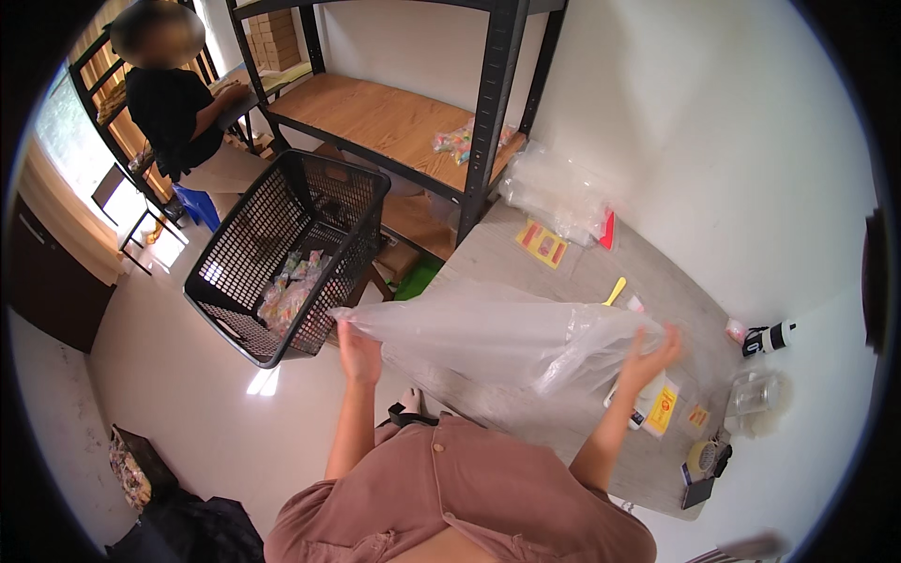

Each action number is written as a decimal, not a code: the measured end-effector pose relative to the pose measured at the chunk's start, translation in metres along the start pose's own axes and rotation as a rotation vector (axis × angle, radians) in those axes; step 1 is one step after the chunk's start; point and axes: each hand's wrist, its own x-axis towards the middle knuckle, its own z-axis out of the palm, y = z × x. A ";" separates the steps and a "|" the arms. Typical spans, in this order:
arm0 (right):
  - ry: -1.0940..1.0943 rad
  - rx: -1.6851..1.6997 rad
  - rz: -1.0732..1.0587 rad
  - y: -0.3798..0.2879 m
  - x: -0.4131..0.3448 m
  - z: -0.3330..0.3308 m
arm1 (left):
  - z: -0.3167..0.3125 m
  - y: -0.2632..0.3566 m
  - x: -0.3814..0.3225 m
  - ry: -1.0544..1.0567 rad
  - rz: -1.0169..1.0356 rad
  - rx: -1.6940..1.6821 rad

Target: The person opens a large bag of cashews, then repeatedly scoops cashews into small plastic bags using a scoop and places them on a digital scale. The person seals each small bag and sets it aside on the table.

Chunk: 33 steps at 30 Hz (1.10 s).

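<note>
A large clear plastic bag point(486, 331) is stretched sideways over the grey table point(563, 422). My left hand point(359, 352) pinches its left end, close to the rim of the black plastic crate point(338, 267). At the bag's other end my right hand point(647, 359) grips the film, slightly blurred. Below that hand lie a white device point(637, 405), partly covered, and a yellow printed packet point(662, 408). Small clear packs with colourful contents point(295, 288) lie inside the crate. Behind the bag are a yellow-handled tool point(615, 291) and a yellow and red printed packet point(540, 243).
A person point(183, 119) stands beyond the crate at another table. A black-framed shelf point(373, 127) holds more colourful packs point(457, 141). Clear plastic bags point(556, 190) lie against the wall. A bottle point(771, 339), a jar point(753, 394) and a tape roll point(701, 457) line the right side.
</note>
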 end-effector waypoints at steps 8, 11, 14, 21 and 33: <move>-0.463 0.307 0.144 -0.081 -0.129 -0.002 | -0.026 -0.029 -0.013 0.070 -0.120 0.027; -0.526 0.320 0.279 -0.065 -0.139 0.008 | -0.026 -0.022 -0.018 0.011 -0.186 0.022; -0.670 0.461 0.435 -0.041 -0.139 0.017 | -0.019 -0.016 -0.032 0.106 -0.313 0.063; -0.580 0.255 0.386 -0.003 -0.119 0.013 | -0.018 -0.016 -0.029 0.115 -0.177 0.354; -0.314 0.769 0.763 -0.033 -0.039 -0.046 | 0.018 0.062 0.054 0.107 0.138 0.129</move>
